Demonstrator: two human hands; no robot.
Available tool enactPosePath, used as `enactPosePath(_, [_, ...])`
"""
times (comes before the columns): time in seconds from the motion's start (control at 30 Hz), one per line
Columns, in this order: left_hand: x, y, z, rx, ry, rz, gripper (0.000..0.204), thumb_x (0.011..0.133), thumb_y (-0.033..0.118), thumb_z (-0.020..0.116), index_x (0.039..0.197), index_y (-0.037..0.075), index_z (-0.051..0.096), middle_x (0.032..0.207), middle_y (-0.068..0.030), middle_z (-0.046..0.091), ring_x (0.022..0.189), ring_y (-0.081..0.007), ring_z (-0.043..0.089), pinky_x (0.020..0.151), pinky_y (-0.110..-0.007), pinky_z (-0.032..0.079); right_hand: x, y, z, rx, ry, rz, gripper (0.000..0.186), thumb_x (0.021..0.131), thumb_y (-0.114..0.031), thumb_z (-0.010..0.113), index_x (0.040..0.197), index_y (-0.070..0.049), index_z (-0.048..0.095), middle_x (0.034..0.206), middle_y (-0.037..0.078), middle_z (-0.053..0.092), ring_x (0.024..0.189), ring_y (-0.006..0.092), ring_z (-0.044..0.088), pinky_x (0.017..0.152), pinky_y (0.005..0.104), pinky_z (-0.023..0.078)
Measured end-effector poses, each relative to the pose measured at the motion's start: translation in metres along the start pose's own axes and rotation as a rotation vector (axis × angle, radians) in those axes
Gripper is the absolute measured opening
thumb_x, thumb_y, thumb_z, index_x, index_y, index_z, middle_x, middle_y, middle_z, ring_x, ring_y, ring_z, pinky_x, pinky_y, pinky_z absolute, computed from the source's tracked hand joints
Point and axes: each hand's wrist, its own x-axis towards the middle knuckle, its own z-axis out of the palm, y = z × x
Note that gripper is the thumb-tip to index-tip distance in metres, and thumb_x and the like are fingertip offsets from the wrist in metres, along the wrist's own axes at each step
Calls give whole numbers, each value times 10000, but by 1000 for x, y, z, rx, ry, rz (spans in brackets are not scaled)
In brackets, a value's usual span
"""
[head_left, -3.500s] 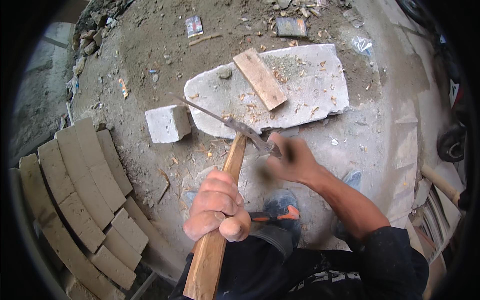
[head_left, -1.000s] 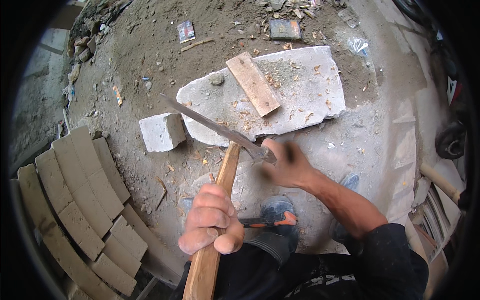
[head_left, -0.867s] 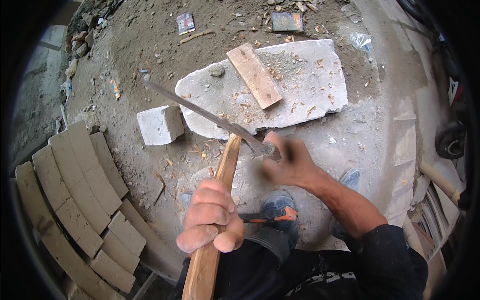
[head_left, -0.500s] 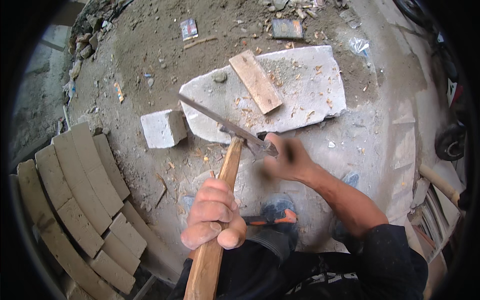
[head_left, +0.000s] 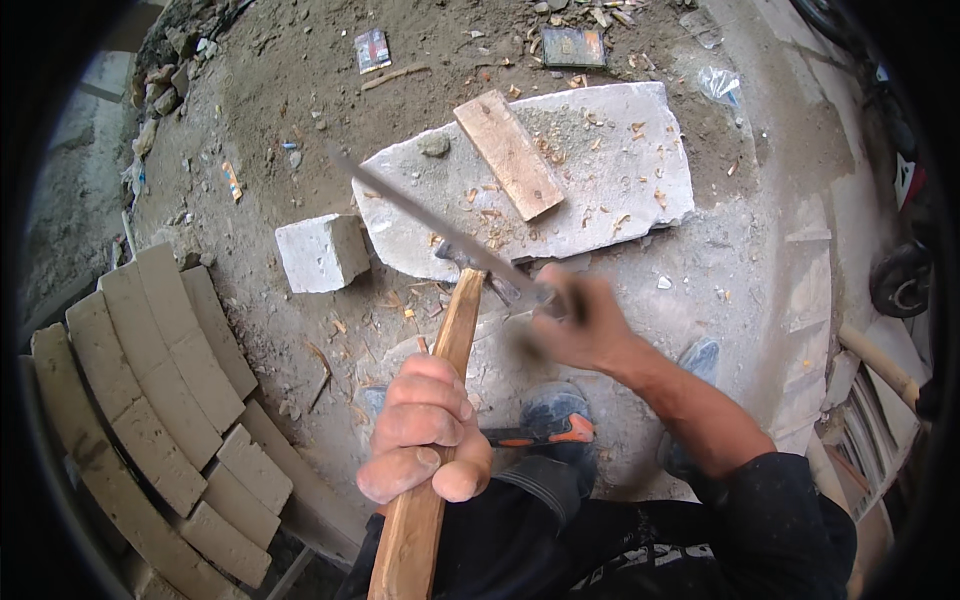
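My left hand (head_left: 422,428) is wrapped round a rough wooden handle (head_left: 412,540) that slants up from the lower edge. At the handle's far end sits a dark metal hammer head (head_left: 458,255), partly covered. My right hand (head_left: 578,318), blurred by motion, is closed on the near end of a long, narrow, flat metal bar (head_left: 425,213). The bar crosses over the end of the handle, its tip pointing up and left. Whether it touches the hammer head I cannot tell. The right fingers are partly smeared.
Beyond the hands lies a pale stone slab (head_left: 620,150) with a brick (head_left: 508,155) and wood shavings on it. A white block (head_left: 322,253) stands left of it. Stacked pale bricks (head_left: 160,340) fill the lower left. An orange-and-black tool (head_left: 545,433) lies by my shoe (head_left: 555,405).
The metal bar has shifted slightly, its tip farther up and left and more blurred. More of the hammer head shows. My left hand has moved very slightly left, keeping its grip.
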Motion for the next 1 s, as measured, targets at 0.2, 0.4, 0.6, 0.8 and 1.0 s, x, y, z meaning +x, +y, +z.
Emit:
enactPosePath(0.2, [1, 0, 2, -23, -1, 8, 374, 1071, 460, 598, 1002, 164, 381, 774, -14, 463, 618, -144, 464, 548, -289, 375, -7, -4, 1, 146, 8, 132, 336, 815, -177, 687, 1103, -13, 633, 734, 258, 662, 729, 469, 690, 695, 529, 545])
enactPosePath(0.4, [1, 2, 5, -9, 21, -3, 411, 1030, 461, 661, 1019, 151, 391, 777, -23, 501, 622, -164, 507, 571, -317, 408, -15, -1, 18, 59, 78, 27, 345, 816, -172, 684, 1119, -19, 621, 747, 272, 666, 751, 489, 686, 716, 554, 540])
enactPosePath(0.6, [-1, 1, 7, 23, 7, -7, 407, 1054, 471, 624, 1010, 152, 376, 771, -27, 476, 613, -162, 479, 553, -308, 377, -22, 1, 28, 23, 75, 80, 383, 831, -210, 706, 1153, -23, 615, 793, 254, 661, 774, 448, 679, 736, 530, 538])
enactPosePath(0.8, [10, 6, -7, -156, -226, -39, 390, 987, 327, 753, 886, 114, 442, 686, -28, 516, 560, -191, 511, 544, -354, 449, -19, -2, 1, 31, -32, 109, 374, 836, -222, 727, 1141, -27, 631, 822, 217, 660, 762, 386, 680, 703, 488, 538])
enactPosePath(1.0, [37, 6, -28, -322, -526, -184, 349, 930, 232, 781, 790, 87, 496, 652, -45, 542, 557, -239, 540, 564, -396, 489, -11, -2, -33, -170, -70, -288, 295, 806, -175, 724, 1036, -30, 610, 713, 207, 656, 698, 428, 685, 645, 518, 539])
